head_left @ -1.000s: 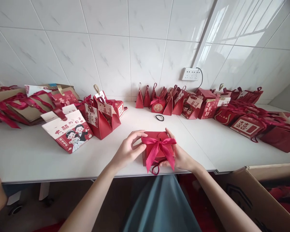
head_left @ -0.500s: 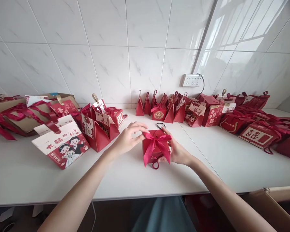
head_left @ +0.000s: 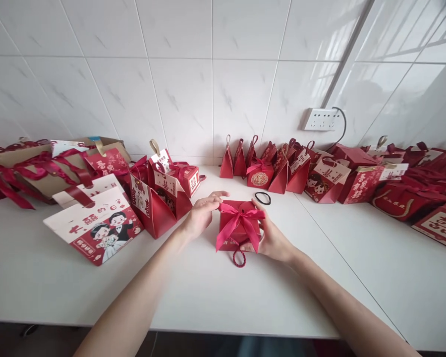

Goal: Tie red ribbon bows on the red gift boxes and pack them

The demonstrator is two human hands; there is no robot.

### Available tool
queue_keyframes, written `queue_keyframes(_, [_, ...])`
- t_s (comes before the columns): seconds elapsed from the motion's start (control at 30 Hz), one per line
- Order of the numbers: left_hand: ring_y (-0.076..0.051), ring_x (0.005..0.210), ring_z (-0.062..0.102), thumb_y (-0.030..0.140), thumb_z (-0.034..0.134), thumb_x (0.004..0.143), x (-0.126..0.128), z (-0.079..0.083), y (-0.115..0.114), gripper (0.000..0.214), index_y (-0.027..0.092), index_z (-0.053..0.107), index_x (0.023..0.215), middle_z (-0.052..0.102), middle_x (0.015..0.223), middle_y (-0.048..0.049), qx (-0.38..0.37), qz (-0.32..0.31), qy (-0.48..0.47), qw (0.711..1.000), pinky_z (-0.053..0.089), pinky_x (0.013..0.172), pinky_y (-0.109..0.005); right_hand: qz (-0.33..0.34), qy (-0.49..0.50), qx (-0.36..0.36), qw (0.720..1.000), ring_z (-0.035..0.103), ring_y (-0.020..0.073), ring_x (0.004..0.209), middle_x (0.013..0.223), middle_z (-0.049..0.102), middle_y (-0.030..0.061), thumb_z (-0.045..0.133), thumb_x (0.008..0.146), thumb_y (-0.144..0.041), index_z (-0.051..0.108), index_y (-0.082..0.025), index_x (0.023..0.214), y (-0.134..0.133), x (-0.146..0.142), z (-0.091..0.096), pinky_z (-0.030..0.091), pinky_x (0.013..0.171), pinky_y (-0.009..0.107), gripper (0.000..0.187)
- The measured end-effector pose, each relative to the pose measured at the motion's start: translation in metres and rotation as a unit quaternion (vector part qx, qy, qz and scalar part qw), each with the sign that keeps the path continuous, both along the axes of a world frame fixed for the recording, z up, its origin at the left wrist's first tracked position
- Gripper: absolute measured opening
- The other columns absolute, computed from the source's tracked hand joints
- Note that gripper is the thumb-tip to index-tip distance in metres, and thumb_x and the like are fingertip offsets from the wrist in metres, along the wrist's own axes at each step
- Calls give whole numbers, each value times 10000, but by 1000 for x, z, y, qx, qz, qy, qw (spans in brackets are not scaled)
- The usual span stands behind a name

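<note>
A small red gift box [head_left: 233, 233] with a pink-red ribbon bow [head_left: 240, 220] and a red cord loop at its front stands on the white table [head_left: 208, 292]. My left hand [head_left: 202, 214] rests against the box's left top edge, fingers curled onto it. My right hand [head_left: 269, 237] cups the box's right side, thumb near the bow. Both hands hold the box between them.
A black hair tie [head_left: 262, 198] lies just behind the box. Red triangular gift bags [head_left: 241, 159] line the tiled wall. A larger red bag [head_left: 156, 203] and a flat printed card box [head_left: 96, 228] sit left. More red boxes [head_left: 357, 181] crowd the right. A wall socket [head_left: 321, 119] hangs above.
The box and both hands have moved away from the table's front edge toward the wall, near the hair tie. The view has tilted up, hiding my lap and the cardboard carton.
</note>
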State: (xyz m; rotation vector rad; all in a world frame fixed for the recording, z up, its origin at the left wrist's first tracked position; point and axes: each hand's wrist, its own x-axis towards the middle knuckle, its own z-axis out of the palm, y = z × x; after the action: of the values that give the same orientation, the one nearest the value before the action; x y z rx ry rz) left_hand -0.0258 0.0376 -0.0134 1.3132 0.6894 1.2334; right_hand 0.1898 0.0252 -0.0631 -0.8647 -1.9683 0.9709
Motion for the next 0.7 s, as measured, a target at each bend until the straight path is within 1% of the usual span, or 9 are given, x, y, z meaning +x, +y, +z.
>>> queue_keyframes(0.1, [-246,1061,493,423,611,722,2,0,-4,304,164,560,572,576,1140,-85,-19,8,24,999,348,893,-328,-20,-30,35,999,452,338,1252,1430,307,188,777,640,-485,-17,-285,1477,-3,3,0,438,993,517,1170])
queue_keyframes(0.2, [-226,1037,495,373,671,682,5,-2,-7,280,161,523,573,578,1104,-74,-26,47,48,997,345,891,-310,-47,-63,98,992,437,353,1264,1406,338,189,767,643,-513,-11,-286,1479,-6,4,0,413,1013,533,1164])
queue_keyframes(0.23, [-218,1011,506,345,691,660,6,-3,-8,251,162,530,601,585,1073,-69,-31,52,44,997,356,876,-306,-55,-70,118,989,428,354,1273,1402,344,190,763,646,-520,-16,-286,1479,-6,4,-1,409,1018,531,1163])
queue_keyframes(0.3, [-192,916,539,319,712,627,7,-4,-8,231,169,577,738,592,1018,-54,-56,54,10,997,392,811,-301,-70,-78,151,983,413,353,1290,1406,338,194,751,655,-534,-26,-285,1478,-5,6,-2,408,1023,525,1159])
queue_keyframes(0.37, [-170,839,558,341,713,624,8,-4,-8,341,193,583,902,593,975,-38,-93,60,-41,993,425,732,-290,-86,-85,177,977,393,356,1307,1431,302,200,739,661,-546,-27,-281,1478,-4,8,-3,408,1025,525,1151])
queue_keyframes(0.43, [-165,825,563,410,694,658,8,-5,-7,362,201,571,926,588,933,-29,-110,65,-59,990,446,677,-275,-102,-89,195,971,374,359,1321,1460,258,203,735,663,-551,-19,-277,1478,-1,10,-3,409,1025,525,1144])
queue_keyframes(0.53, [-165,818,556,501,633,737,9,-7,-8,335,178,560,786,571,831,-19,-70,59,13,996,471,683,-276,-109,-88,207,968,368,349,1330,1479,241,198,735,680,-524,-15,-283,1476,3,13,-3,414,1025,516,1120])
queue_keyframes(0.63, [-136,754,537,486,611,779,12,-9,-11,319,178,550,726,543,740,12,9,116,90,989,464,740,-268,-101,-79,218,968,305,332,1371,1506,214,177,731,715,-450,0,-297,1475,5,14,-1,375,1059,512,1066])
queue_keyframes(0.7, [-133,743,536,470,604,792,16,-10,-13,298,181,567,726,554,723,15,46,157,122,979,456,746,-254,-99,-69,203,972,254,326,1395,1522,189,168,728,727,-404,4,-290,1479,4,14,2,334,1086,511,1051])
